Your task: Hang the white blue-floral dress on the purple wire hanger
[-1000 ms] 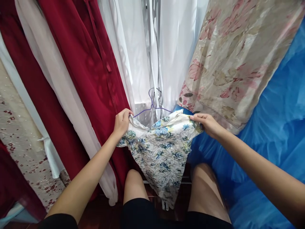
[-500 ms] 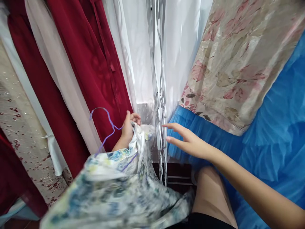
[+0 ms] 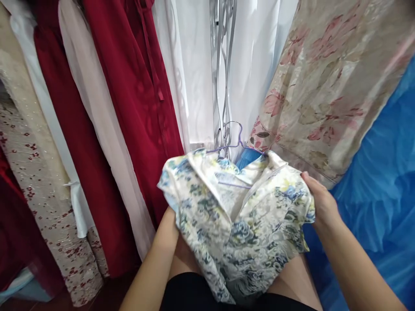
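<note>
A short-sleeved blouse (image 3: 246, 233), white with blue, green and yellow flowers, is spread over my lap with its V neckline facing me. Inside its shoulders sits a purple wire hanger (image 3: 240, 140), hook pointing away from me. At the right shoulder and sleeve, my right hand (image 3: 322, 201) grips the cloth, thumb on top and the other fingers behind. My left hand (image 3: 171, 218) reaches under the left sleeve; the fabric covers its fingers, so its grip cannot be seen.
Dark red gowns (image 3: 129, 86) and a pale pink one (image 3: 94, 95) hang at the left. White drapes (image 3: 197, 73) hang behind a curled metal stand (image 3: 223, 73). At right hang a beige floral dress (image 3: 311, 86) and blue ruffled tulle (image 3: 376, 181).
The blouse has swung round to face me, and its hanger hook has moved right. My right hand, earlier open and apart from it, now grips the right shoulder. My left hand went under the left sleeve.
</note>
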The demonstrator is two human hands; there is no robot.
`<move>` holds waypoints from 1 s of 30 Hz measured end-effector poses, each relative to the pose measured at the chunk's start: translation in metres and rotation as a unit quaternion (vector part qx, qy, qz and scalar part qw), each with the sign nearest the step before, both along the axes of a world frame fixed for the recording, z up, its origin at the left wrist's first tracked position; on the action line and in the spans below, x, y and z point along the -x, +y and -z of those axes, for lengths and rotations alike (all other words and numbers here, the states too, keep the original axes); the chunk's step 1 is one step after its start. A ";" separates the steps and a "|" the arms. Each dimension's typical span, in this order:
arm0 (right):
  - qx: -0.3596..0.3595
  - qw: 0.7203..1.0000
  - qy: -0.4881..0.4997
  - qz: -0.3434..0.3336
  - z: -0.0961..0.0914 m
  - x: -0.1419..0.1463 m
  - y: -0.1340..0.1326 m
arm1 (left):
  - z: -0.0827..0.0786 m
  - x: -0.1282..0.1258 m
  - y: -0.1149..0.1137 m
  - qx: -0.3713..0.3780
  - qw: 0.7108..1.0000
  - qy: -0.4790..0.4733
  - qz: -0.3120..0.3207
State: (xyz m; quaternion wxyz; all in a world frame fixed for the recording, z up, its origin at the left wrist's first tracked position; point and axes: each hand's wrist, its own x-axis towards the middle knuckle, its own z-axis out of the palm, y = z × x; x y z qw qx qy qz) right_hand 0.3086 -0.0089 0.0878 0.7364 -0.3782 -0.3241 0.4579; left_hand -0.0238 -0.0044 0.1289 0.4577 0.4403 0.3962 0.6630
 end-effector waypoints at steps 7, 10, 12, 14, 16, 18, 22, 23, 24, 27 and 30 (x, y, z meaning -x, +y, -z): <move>-0.027 0.998 0.056 0.009 -0.021 0.013 0.021 | 0.062 0.017 -0.017 0.004 0.997 -0.056 0.061; -0.019 0.999 0.022 -0.034 -0.029 0.023 0.018 | 0.076 0.015 -0.017 0.010 0.997 -0.063 -0.045; -0.003 0.999 -0.004 -0.053 -0.028 0.023 0.013 | 0.085 0.014 -0.020 0.009 0.990 -0.092 -0.104; 0.017 0.997 -0.035 -0.065 -0.017 0.022 0.008 | 0.096 0.011 -0.025 0.015 0.986 -0.110 -0.128; 0.012 0.997 -0.075 0.015 0.005 0.027 0.002 | 0.110 0.005 -0.031 0.033 0.983 -0.118 -0.134; -0.024 0.972 -0.111 0.206 0.037 0.041 -0.009 | 0.124 -0.004 -0.037 0.064 0.979 -0.125 -0.149; -0.033 0.920 -0.110 0.375 0.103 0.088 -0.042 | 0.138 -0.020 -0.044 0.094 0.976 -0.131 -0.150; -0.005 0.952 -0.129 0.277 0.114 0.100 -0.050 | 0.138 -0.023 -0.045 0.095 0.977 -0.127 -0.142; 0.012 0.978 -0.168 0.121 0.122 0.111 -0.057 | 0.138 -0.025 -0.047 0.095 0.979 -0.121 -0.135; 0.024 0.949 -0.247 -0.194 0.127 0.135 -0.070 | 0.136 -0.027 -0.054 0.098 0.982 -0.093 -0.133; 0.005 0.940 -0.262 -0.220 0.115 0.147 -0.071 | 0.135 -0.029 -0.061 0.113 0.982 -0.062 -0.137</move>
